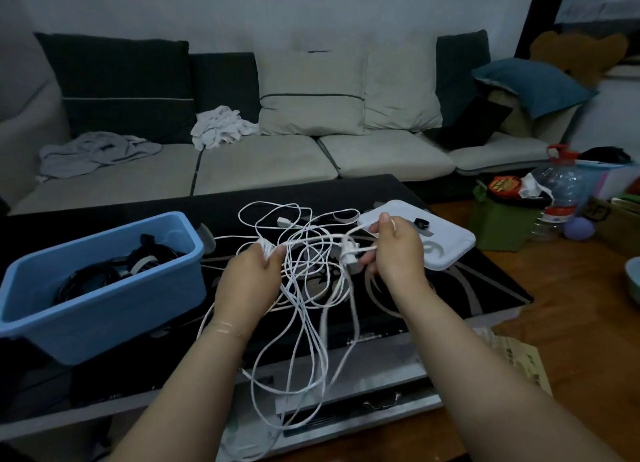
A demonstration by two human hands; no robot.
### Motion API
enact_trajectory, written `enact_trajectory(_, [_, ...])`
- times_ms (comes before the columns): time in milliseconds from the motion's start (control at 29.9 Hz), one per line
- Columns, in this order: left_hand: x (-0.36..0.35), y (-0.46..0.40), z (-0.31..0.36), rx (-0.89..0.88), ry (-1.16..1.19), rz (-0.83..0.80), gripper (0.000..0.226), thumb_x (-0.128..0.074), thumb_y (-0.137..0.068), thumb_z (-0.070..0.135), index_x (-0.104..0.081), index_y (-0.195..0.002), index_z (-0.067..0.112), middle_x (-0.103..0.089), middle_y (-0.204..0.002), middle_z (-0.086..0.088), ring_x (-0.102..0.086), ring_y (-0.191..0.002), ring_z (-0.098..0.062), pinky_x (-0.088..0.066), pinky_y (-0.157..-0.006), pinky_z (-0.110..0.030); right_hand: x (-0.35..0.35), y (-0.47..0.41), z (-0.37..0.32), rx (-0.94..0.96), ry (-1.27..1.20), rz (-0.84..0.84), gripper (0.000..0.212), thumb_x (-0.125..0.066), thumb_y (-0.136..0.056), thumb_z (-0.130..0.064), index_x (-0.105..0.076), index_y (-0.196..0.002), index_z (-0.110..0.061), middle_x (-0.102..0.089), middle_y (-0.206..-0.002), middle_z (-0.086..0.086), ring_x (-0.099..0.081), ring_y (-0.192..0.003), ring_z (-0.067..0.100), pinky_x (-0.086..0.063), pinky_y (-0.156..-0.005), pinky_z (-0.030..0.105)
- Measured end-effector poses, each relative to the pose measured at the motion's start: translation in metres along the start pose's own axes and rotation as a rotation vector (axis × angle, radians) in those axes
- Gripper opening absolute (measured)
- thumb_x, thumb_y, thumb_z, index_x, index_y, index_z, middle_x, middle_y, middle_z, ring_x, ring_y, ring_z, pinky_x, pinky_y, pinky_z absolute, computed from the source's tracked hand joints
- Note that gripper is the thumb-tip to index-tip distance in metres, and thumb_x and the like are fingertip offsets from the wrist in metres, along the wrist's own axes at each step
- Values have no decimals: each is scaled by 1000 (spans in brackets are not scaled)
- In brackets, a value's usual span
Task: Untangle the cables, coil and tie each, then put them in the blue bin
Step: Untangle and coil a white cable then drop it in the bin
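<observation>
Tangled white cables [304, 271], frame centre, spill over the table [467, 288] edge toward lower frame. Left hand [249, 274] pinches a bunched strand; right hand [394, 247] pinches a plug end. Strands stretch across between grips. Blue bin [104, 288] lies left, nearer the left hand.

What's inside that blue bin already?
The blue bin holds dark coiled cables, one with a pale band. Its near wall hides the bottom, so how many there are is unclear.

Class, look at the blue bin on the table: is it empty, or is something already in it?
Not empty. The blue bin already holds dark coiled cables.
</observation>
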State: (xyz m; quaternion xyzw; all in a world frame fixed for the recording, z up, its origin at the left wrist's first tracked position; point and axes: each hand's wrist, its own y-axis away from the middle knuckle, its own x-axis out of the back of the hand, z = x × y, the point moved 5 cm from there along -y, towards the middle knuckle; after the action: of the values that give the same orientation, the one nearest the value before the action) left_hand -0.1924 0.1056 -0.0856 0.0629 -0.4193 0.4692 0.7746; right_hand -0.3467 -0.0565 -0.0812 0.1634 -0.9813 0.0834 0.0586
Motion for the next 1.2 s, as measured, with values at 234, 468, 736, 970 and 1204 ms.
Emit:
enact_trajectory(234, [9, -10, -20, 122, 164, 26, 43, -41, -100, 40, -66, -90, 7, -56, -69, 4, -48, -63, -6, -33, -54, -24, 18, -21, 19, -392, -746, 45, 26, -38, -103, -17, -51, -82, -11, -43, -55, -3, -44, -42, 10, -45, -51, 27])
enact_trajectory(468, [6, -10, -22, 151, 218, -12, 43, -37, -102, 35, -67, -81, 11, -60, -62, 0, -56, -66, -17, -34, -58, -29, 37, -29, 6, 1, 268, -24, 41, -35, -103, -31, -64, -97, -3, -48, -64, 3, -46, -61, 19, -35, -58, 29])
enact_trajectory(736, [-4, 7, 7, -67, 401, -195, 40, -41, -101, 35, -39, -66, 15, -44, -49, 5, -42, -43, -14, -36, -50, -27, 3, 32, 25, -48, 847, -963, 37, -51, -92, -54, -73, -90, -23, -57, -57, -11, -52, -50, 2, -44, -55, 20])
enact_trajectory(970, [-10, 30, 45, -212, 414, -313, 34, -41, -102, 26, -53, -74, 11, -53, -42, 12, -44, -34, -4, -38, -43, -18, -30, 56, 1, 0, -17, -806, 26, -35, -104, -27, -57, -99, -13, -62, -66, -2, -59, -63, 9, -49, -70, 22])
enact_trajectory(1204, [-22, 36, 47, -188, 633, -611, 40, -49, -97, 42, -48, -73, 10, -38, -42, 4, -44, -34, -15, -36, -44, -26, -14, 40, -8, 232, 3, -514, 16, -56, -96, -21, -58, -86, -8, -59, -69, 4, -49, -59, 12, -39, -57, 25])
